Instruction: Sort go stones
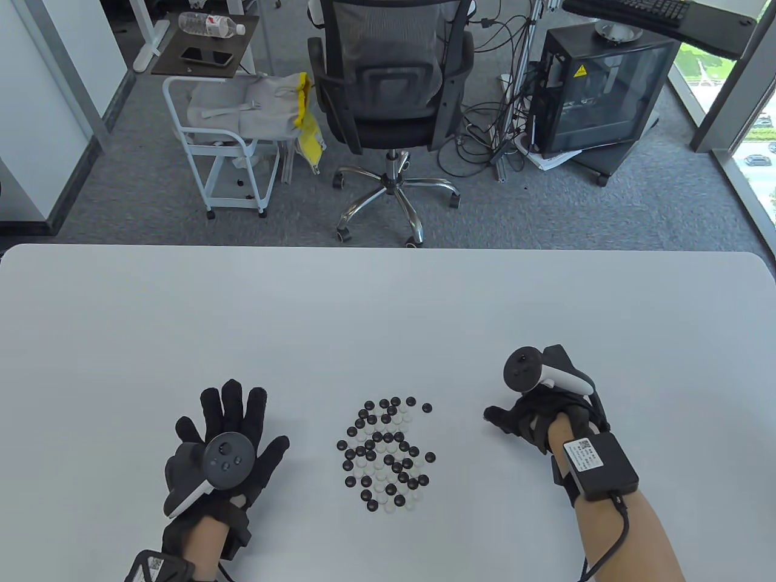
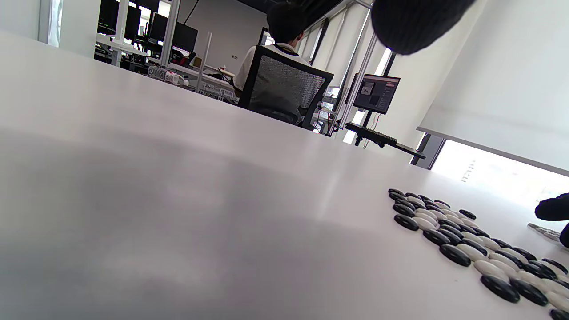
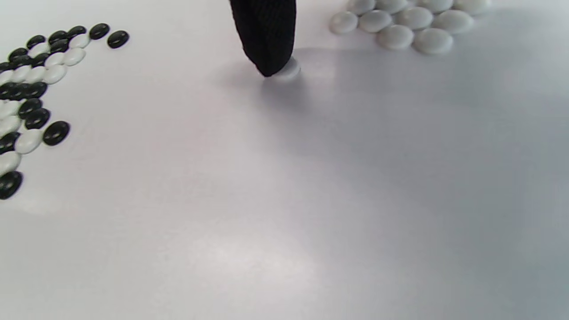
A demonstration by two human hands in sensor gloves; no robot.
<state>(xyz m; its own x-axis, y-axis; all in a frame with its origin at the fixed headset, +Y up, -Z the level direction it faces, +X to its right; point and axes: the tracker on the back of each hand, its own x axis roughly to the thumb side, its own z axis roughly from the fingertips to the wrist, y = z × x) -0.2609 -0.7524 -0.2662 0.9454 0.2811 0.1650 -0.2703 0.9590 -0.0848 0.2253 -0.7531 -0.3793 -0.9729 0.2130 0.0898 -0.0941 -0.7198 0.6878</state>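
Mixed stones (image 1: 386, 454) are clustered near the table's (image 1: 388, 315) near edge. Only the right wrist view reveals sorted white stones (image 3: 406, 20); there the right hand's fingertip (image 3: 266, 49) presses one white stone (image 3: 288, 70). The left hand (image 1: 221, 448) is laid flat, fingers spread.

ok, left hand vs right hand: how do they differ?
Left hand lies flat, fingers spread, touching no stone; right hand is curled, one fingertip pressing a white stone. Left sits apart from the mixed pile; right works beside the white group. Both gloved, with trackers.
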